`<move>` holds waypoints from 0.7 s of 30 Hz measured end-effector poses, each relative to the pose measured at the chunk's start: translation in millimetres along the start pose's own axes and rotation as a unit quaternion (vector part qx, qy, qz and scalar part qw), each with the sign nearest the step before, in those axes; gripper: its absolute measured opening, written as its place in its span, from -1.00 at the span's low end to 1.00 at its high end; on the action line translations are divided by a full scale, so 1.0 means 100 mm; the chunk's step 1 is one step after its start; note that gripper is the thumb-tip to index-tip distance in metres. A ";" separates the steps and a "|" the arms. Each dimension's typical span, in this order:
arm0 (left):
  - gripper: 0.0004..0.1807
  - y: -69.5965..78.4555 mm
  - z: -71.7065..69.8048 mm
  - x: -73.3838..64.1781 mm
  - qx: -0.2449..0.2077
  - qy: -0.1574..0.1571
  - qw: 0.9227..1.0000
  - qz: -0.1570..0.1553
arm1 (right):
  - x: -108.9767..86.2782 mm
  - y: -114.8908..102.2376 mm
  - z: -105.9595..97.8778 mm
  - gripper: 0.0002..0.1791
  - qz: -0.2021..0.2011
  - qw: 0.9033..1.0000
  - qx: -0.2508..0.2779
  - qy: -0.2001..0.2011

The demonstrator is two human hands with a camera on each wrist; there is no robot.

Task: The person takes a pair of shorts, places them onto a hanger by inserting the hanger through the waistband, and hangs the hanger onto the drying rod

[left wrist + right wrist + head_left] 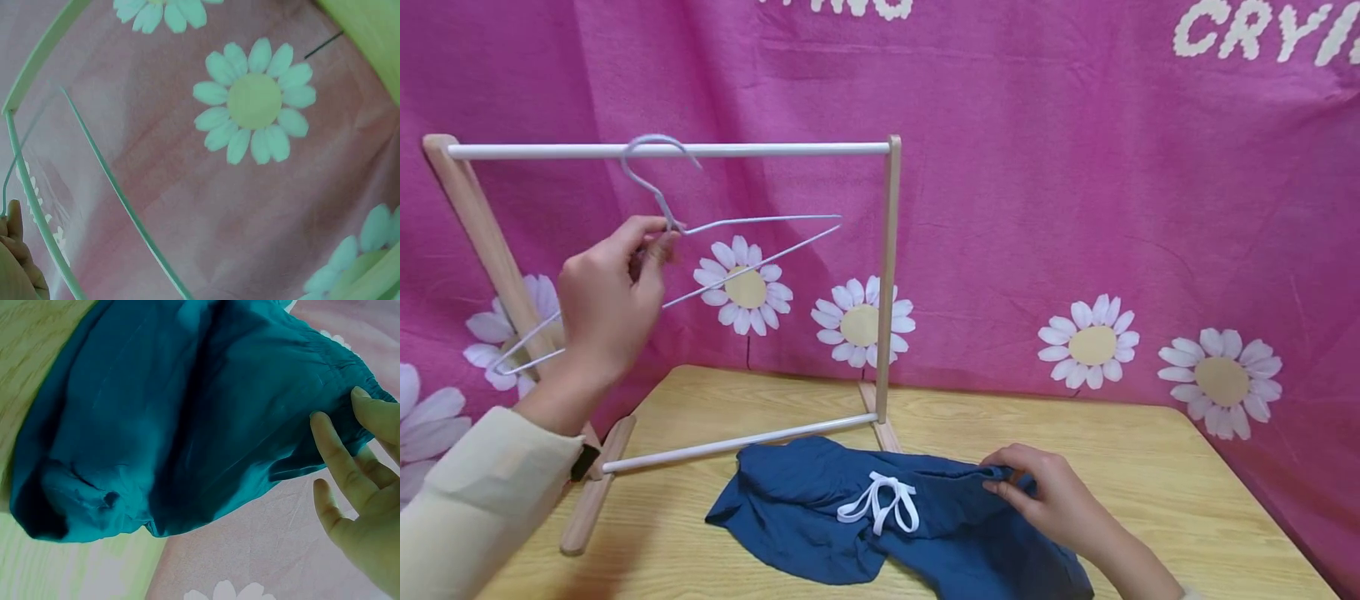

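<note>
A thin white wire clothes hanger (752,220) is pinched at the base of its hook by my left hand (613,287). In the head view its hook overlaps the top rail; whether it touches the rail I cannot tell. The left wrist view shows one wire of the hanger (119,187) and part of my left hand (19,256) at the edge. Navy blue shorts (805,508) with a white drawstring bow (880,502) lie on the table. My right hand (1060,500) pinches their waistband at the right end, and the gathered elastic of the shorts (250,406) appears in the right wrist view.
A small garment rack with wooden side posts (888,283) and a white top rail (775,150) stands at the left of the wooden table (1150,483). Its lower white bar (737,444) runs just behind the shorts. A pink daisy-print cloth (1000,208) hangs behind.
</note>
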State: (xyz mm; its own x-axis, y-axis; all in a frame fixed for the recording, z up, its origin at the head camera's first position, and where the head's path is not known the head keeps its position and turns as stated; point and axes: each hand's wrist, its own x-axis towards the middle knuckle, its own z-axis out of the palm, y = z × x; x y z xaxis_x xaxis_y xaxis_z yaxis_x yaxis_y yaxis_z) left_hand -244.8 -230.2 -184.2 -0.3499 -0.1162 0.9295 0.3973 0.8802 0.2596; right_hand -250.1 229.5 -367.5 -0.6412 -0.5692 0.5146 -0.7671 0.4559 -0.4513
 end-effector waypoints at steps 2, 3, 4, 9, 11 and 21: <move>-0.79 -0.01 -0.02 -0.12 0.000 0.009 1.000 0.007 | -0.01 0.01 -0.01 -0.69 0.002 1.000 -0.006 0.004; -0.81 -0.01 -0.02 -0.19 -0.001 0.014 1.000 0.009 | -0.02 0.01 -0.02 -0.69 0.002 1.000 -0.010 0.005; -0.83 -0.01 -0.02 -0.25 -0.007 0.019 1.000 0.008 | -0.02 0.02 -0.02 -0.68 0.002 1.000 -0.014 0.006; -0.93 0.08 0.07 -0.63 -0.076 0.018 0.997 0.027 | 0.00 0.01 -0.05 -0.69 -0.001 1.000 -0.021 0.011; -0.83 0.12 0.12 -0.81 -0.106 -0.005 0.993 0.049 | 0.01 0.00 -0.05 -0.69 0.000 1.000 -0.014 0.008; -0.66 0.36 0.31 -1.34 -0.197 -0.138 0.967 0.079 | -0.02 -0.03 -0.01 -0.75 0.020 1.000 0.017 0.000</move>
State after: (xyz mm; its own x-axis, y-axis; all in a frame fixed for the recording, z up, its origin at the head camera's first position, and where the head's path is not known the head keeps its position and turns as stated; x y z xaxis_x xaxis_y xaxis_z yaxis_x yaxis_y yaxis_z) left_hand -209.7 -168.8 -307.1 -0.4498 0.1815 0.8745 0.7377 0.6274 0.2492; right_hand -247.1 230.1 -366.3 -0.6707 -0.5512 0.4963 -0.7401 0.4539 -0.4962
